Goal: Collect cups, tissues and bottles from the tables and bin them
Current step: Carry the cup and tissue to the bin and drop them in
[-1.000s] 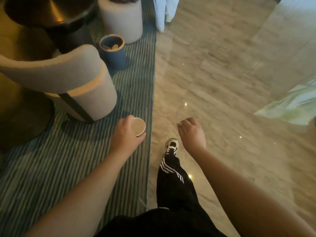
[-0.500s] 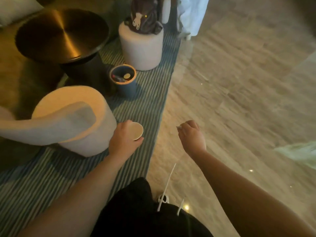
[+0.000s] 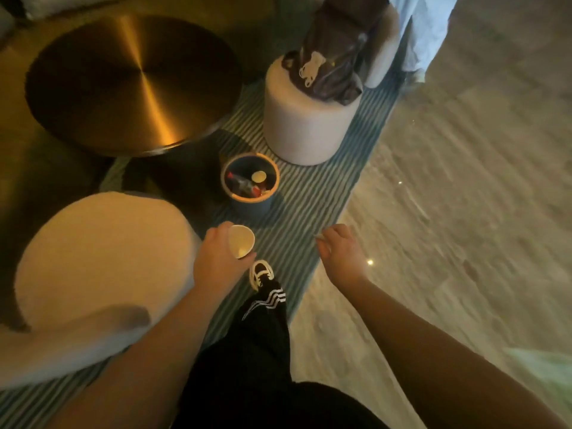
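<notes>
- Since half a second ago the bin (image 3: 250,184) has come closer and sits lower in view, just ahead of the cup (image 3: 241,241); a shoe (image 3: 262,274) now shows below the hands, where only a lace showed before.
- Nearest are two bare forearms and a black trouser leg (image 3: 263,329) with white stripes, stepping on the striped rug (image 3: 297,218).
- The left hand (image 3: 221,258) grips the cup, fingers and thumb curled round its wall; the cup's open mouth tips to the right and looks empty.
- The right hand (image 3: 339,252) hangs over the rug's edge, fingers loosely curled; whether it pinches something small at the fingertips I cannot tell.
- To the left, touching the left forearm in view, is a pale round seat (image 3: 99,261) with a curved back.
- Just past the cup stands the bin, blue with an orange rim, on the rug; inside lie a bottle (image 3: 244,185) with a red label and another cup (image 3: 258,176), seen from above.
- Beyond the bin on the right is a pale round stool (image 3: 297,125) with a brown garment (image 3: 331,66) heaped on it.
- On the far left is a round brass table (image 3: 133,82).
- Right of the rug lies pale stone floor (image 3: 464,196); at the top right is light blue cloth (image 3: 424,29).
</notes>
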`<state>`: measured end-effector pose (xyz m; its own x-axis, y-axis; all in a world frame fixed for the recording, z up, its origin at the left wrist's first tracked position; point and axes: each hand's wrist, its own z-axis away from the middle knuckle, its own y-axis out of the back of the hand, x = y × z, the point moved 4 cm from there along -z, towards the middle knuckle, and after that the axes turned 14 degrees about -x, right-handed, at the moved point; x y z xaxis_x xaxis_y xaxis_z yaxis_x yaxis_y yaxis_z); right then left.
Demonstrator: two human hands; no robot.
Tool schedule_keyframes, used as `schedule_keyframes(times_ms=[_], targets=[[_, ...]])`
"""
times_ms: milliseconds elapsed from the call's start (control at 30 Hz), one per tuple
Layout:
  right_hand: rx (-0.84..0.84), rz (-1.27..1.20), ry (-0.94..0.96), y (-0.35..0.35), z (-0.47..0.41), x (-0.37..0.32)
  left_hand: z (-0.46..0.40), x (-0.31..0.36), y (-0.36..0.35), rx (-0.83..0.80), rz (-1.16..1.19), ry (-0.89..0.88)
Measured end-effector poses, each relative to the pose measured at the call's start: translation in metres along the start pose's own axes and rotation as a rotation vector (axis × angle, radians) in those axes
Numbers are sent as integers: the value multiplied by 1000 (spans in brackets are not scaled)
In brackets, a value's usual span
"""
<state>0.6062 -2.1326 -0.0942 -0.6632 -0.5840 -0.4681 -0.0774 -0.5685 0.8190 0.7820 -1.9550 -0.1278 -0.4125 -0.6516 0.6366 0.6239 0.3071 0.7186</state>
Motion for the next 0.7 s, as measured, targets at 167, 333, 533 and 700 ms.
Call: schedule_keyframes(times_ms=[167, 333, 533, 700], targets=[[-60, 26, 56, 63, -140, -25, -112, 28, 34, -7, 18, 58], [-169, 85, 145, 92, -228, -45, -188, 47, 52, -37, 58, 181], [-304, 107, 228, 95, -318, -43, -250, 54, 56, 31, 111, 334], [-511, 249, 348, 88, -401, -37, -294, 59, 39, 112, 168, 514]])
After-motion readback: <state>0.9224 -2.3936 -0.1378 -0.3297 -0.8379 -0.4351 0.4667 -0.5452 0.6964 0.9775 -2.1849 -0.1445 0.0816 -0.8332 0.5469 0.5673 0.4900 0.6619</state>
